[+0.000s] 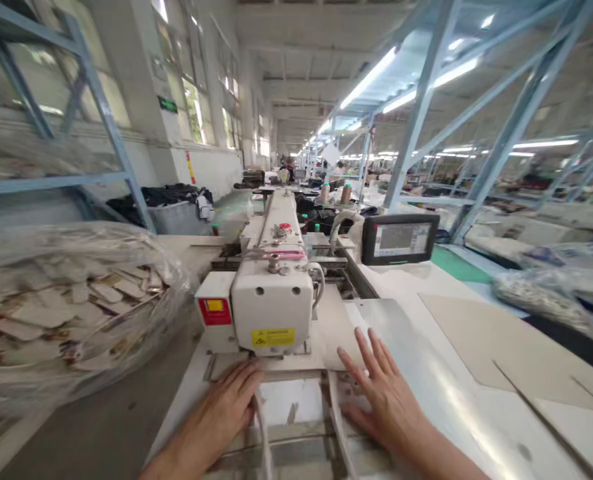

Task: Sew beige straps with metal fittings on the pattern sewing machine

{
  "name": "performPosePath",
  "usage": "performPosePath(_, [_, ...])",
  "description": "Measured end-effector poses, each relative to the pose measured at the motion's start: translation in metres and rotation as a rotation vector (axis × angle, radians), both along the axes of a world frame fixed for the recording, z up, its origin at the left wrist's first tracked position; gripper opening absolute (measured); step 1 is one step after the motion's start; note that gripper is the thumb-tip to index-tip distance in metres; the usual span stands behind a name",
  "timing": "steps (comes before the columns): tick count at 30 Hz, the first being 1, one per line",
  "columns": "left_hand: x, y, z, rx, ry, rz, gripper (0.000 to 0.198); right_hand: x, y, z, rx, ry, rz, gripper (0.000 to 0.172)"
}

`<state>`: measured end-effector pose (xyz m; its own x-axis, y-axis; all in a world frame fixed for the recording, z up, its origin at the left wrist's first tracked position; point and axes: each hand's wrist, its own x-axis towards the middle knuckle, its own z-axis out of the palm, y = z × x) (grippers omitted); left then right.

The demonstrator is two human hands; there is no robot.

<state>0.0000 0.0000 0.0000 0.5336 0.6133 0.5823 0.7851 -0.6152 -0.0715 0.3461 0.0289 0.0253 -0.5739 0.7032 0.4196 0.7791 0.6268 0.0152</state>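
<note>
Hands rest flat at the near end of a cream sewing machine that stands on a long white counter. The left hand lies palm down just below the machine's head, its fingers together and pointing up toward the yellow caution label; its grip is not closed on anything, only pressing on the pale template frame under the needle area. The right hand lies palm down to the right of the frame, fingers spread wide, their tips touching the edge of a light sheet that runs under the machine's head; this grip too is spread and pinches nothing. The frame sits between the two hands, directly in front of the machine, with its thin curved rails showing between the wrists. A red sticker marks the small box on the machine's left side. To the right of the machine a dark control panel with a lit screen stands on the counter, well apart from the right hand. A shiny metal plate lies beside the right hand, and flat tan sheets lie farther right. At the far left a large clear plastic bag holds many pale cut pieces. Thread cones stand behind the machine, and blue steel racks and ceiling lights run down the hall.
</note>
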Motion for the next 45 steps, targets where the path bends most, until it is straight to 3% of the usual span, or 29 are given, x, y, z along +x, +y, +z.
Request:
performPosePath(2, [-0.007, -0.001, -0.008, -0.046, -0.025, 0.015, 0.051, 0.003, 0.002, -0.006, -0.220, -0.059, 0.113, 0.062])
performPosePath(4, [-0.013, -0.002, -0.016, -0.085, -0.042, 0.029, 0.059, 0.003, 0.002, -0.008, -0.378, -0.081, 0.152, 0.060])
performPosePath(7, [-0.017, 0.001, -0.025, -0.138, -0.052, 0.050, 0.067, -0.003, 0.002, -0.007, -0.495, -0.043, 0.064, 0.066])
performPosePath(9, [-0.016, 0.005, -0.029, -0.173, -0.030, 0.078, 0.066, -0.011, 0.005, -0.005, -0.506, -0.032, -0.004, 0.072])
performPosePath(12, [-0.009, 0.012, -0.027, -0.255, 0.035, 0.177, 0.065, -0.020, 0.017, -0.004, -0.516, -0.014, -0.067, 0.061])
performPosePath(18, [-0.004, 0.017, -0.019, -0.336, 0.062, 0.223, 0.064, -0.021, 0.032, -0.005, -0.558, 0.002, -0.039, 0.065])
performPosePath(24, [-0.025, 0.014, -0.046, -0.237, -0.030, 0.118, 0.058, -0.028, 0.011, 0.005, -0.607, -0.054, -0.057, 0.085])
performPosePath(30, [-0.035, 0.014, -0.061, -0.332, -0.110, 0.140, 0.061, -0.031, 0.011, 0.015, -0.612, -0.074, -0.036, 0.069])
performPosePath(35, [-0.032, 0.013, -0.053, -0.297, -0.114, 0.125, 0.061, -0.036, 0.010, 0.014, -0.587, -0.101, -0.100, 0.068])
performPosePath(39, [-0.024, 0.006, -0.043, -0.248, -0.058, 0.125, 0.045, -0.036, 0.008, 0.006, -0.562, -0.142, -0.113, 0.069])
performPosePath(45, [-0.021, -0.005, -0.035, -0.387, -0.013, 0.225, 0.046, -0.030, 0.012, -0.004, -0.512, -0.149, -0.076, 0.067])
